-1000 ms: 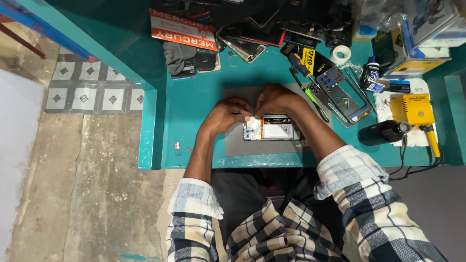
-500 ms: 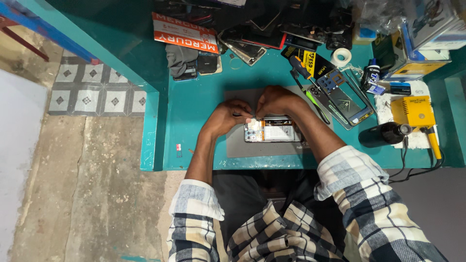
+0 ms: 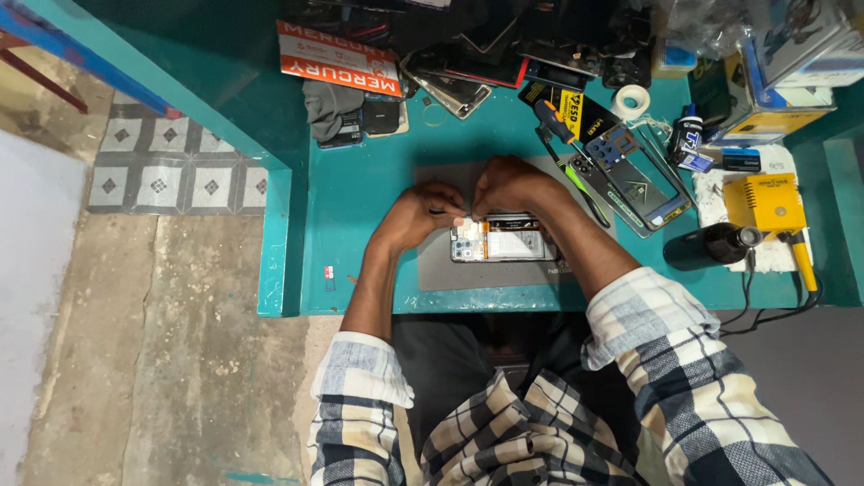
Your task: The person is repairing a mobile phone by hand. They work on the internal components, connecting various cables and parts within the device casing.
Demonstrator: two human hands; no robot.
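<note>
Teal bench holds an opened phone (image 3: 502, 240), backless, innards exposed.

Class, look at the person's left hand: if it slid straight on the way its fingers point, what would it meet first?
The left hand points toward the right hand, fingertips nearly together over the opened phone. It would probably meet the right hand's fingers first; depth is unclear.

Both hands, left hand (image 3: 416, 214), right hand (image 3: 509, 185), fingertips meeting over opened phone (image 3: 502, 241); grey mat (image 3: 432, 265), teal bench (image 3: 360, 189)
</note>
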